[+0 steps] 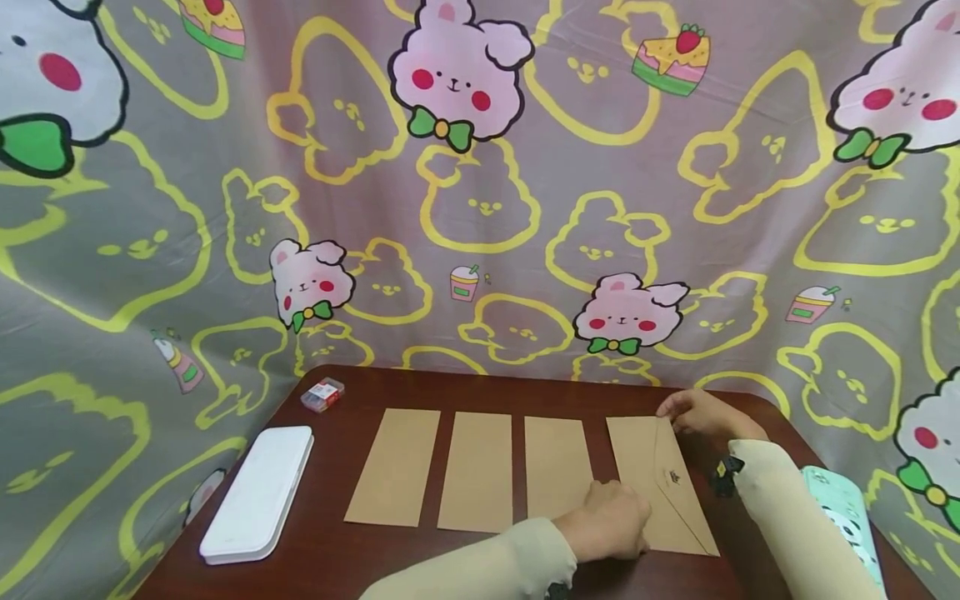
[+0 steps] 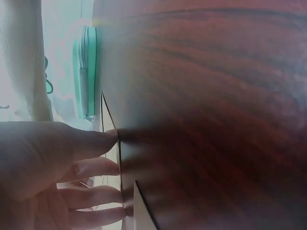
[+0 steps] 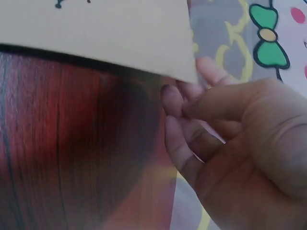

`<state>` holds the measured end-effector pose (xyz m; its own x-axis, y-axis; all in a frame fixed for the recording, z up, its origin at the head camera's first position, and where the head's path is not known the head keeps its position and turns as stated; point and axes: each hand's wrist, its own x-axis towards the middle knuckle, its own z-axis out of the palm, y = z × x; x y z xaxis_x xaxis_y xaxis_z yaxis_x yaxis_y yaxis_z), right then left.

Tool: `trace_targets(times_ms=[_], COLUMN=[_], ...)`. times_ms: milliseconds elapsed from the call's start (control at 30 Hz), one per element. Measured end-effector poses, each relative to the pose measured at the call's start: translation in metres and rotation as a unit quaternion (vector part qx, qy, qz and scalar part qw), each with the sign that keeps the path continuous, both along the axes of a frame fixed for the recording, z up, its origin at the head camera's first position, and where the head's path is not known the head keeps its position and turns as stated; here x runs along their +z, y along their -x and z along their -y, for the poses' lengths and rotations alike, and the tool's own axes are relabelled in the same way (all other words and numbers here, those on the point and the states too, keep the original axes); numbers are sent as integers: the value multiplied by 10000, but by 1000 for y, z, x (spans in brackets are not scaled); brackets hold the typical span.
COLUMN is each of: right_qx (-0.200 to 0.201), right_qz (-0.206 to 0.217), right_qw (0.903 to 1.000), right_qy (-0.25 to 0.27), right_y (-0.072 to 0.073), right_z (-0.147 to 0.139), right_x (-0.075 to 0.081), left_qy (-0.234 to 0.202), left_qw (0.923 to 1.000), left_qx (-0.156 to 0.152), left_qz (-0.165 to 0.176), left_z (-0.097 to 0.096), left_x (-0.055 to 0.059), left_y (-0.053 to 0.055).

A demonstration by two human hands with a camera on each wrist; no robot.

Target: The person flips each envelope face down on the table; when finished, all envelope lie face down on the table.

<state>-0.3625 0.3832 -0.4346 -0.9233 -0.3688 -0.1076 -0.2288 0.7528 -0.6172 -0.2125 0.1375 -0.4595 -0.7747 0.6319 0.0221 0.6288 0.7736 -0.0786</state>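
Observation:
Several plain brown paper envelopes lie in a row, among them one at the left [image 1: 393,467], one beside it [image 1: 476,471] and another [image 1: 555,462] partly behind my left hand. The rightmost envelope [image 1: 637,467] shows its flap seam and a small dark crown mark. My left hand [image 1: 606,518] reaches down at its near edge, fingertips [image 2: 115,167] touching along that edge. At the far right corner, my right hand [image 1: 705,415] holds the envelope [image 3: 120,33] with curled fingers; part of these fingers is hidden behind the corner.
A white case [image 1: 258,492] lies on the dark red-brown table [image 1: 330,450] at the left, with a small clear box [image 1: 322,394] behind it. A mint-green panda case [image 1: 843,508] sits beyond my right forearm. Patterned curtain [image 1: 525,208] surrounds the back and sides.

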Motion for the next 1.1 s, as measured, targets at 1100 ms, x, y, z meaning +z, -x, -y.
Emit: trace_targets(times_ms=[1100], right_qx=[861], right_qz=[-9], right_qw=[9944], right_qy=[609], right_y=[8], right_z=[28], right_x=[35], left_qy=[-251], left_qw=[9992], left_qx=[209], left_qz=[232], left_z=[6], left_x=[-4], left_y=[-4])
